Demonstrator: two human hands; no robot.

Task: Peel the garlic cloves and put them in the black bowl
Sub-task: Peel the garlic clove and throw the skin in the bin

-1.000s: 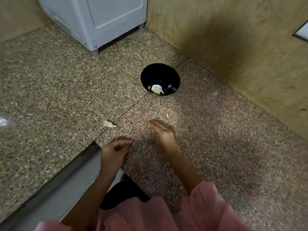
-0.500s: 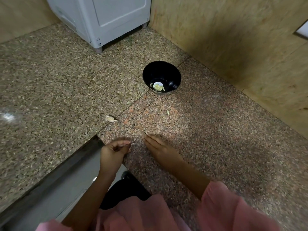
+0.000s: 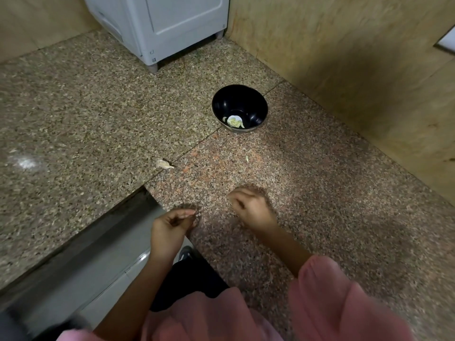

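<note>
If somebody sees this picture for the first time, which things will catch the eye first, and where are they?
The black bowl stands out most, at the back of the speckled granite surface near the wooden wall, with pale garlic pieces at its bottom. Nearer, one garlic clove lies alone, left of the bowl. At the front, the left hand and right hand are close together, fingers curled; whether they hold anything is unclear.

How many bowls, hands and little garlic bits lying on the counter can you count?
Black bowl: 1
Hands: 2, the left hand and the right hand
Garlic bits loose on the counter: 2, a bigger one and a tiny one
Total: 5
</note>
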